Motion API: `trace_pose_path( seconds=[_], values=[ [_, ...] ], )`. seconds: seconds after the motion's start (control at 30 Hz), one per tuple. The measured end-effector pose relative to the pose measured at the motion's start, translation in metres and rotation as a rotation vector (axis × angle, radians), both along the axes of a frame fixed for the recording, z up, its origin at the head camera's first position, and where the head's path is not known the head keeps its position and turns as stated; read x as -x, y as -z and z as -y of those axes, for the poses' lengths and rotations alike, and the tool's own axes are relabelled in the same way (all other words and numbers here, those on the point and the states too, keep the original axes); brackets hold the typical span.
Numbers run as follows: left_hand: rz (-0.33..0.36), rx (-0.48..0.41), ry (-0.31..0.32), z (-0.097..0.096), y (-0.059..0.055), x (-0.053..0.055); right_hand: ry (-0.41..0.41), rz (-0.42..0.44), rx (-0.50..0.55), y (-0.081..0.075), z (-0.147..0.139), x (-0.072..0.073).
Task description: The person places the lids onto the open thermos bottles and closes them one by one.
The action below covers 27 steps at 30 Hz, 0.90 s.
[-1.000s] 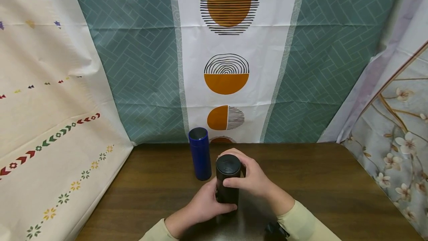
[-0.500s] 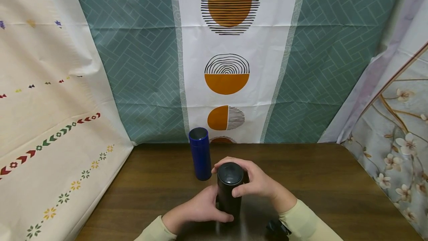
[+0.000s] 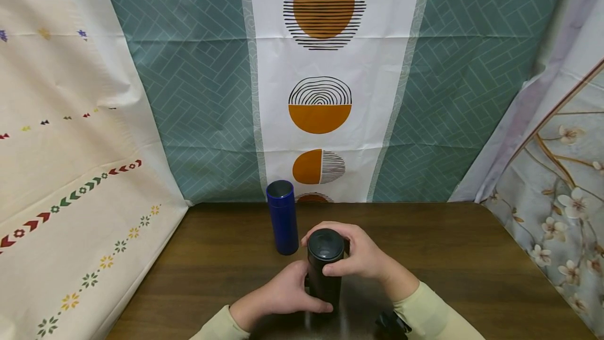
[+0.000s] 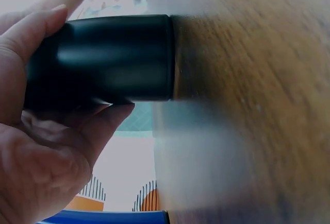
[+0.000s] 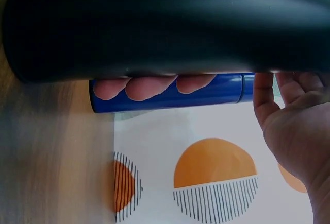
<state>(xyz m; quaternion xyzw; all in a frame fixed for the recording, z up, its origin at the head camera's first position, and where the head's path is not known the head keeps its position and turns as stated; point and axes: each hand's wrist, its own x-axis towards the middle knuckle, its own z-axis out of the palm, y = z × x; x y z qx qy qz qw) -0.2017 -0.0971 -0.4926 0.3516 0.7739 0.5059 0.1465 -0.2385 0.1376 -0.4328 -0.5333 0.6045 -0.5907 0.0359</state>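
Note:
A black flask (image 3: 324,285) stands upright, its base right at the wooden tabletop in the left wrist view. My left hand (image 3: 289,291) grips its lower body from the left, thumb across the front and fingers behind. From the right, my right hand (image 3: 362,257) holds the flask near its dark top, with the thumb in front and fingers curved round the back. Fingertips (image 5: 149,87) show beneath the black body in the right wrist view. Just behind and to the left, a blue flask (image 3: 283,219) stands untouched on the table.
The brown wooden table (image 3: 462,266) reaches back to a green and white patterned cloth (image 3: 207,93). A cream embroidered cloth (image 3: 94,224) borders the left side, and a floral cloth (image 3: 561,245) the right. Something dark (image 3: 392,324) sits by the right sleeve.
Both hands and the black flask have shifted down in the head view, closer to my body, mostly over the first half second. The blue flask stays where it was.

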Motion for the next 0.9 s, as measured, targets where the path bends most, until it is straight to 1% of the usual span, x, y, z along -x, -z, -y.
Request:
trace_pose_path(
  seconds=[0.17,0.33,0.6,0.9],
  values=[
    [-0.013,-0.011,-0.025,-0.001,0.000,-0.002,0.016,0.012,0.008,0.001,0.000,0.000],
    [-0.015,-0.004,-0.080,-0.002,-0.002,-0.005,0.038,0.026,0.016,0.001,0.000,-0.001],
    [-0.037,-0.017,-0.151,-0.006,-0.001,-0.008,0.143,0.051,-0.011,0.000,0.002,-0.005],
    [-0.058,-0.017,-0.263,-0.014,0.001,-0.014,0.260,0.058,-0.035,0.000,0.003,-0.006]
  ],
)
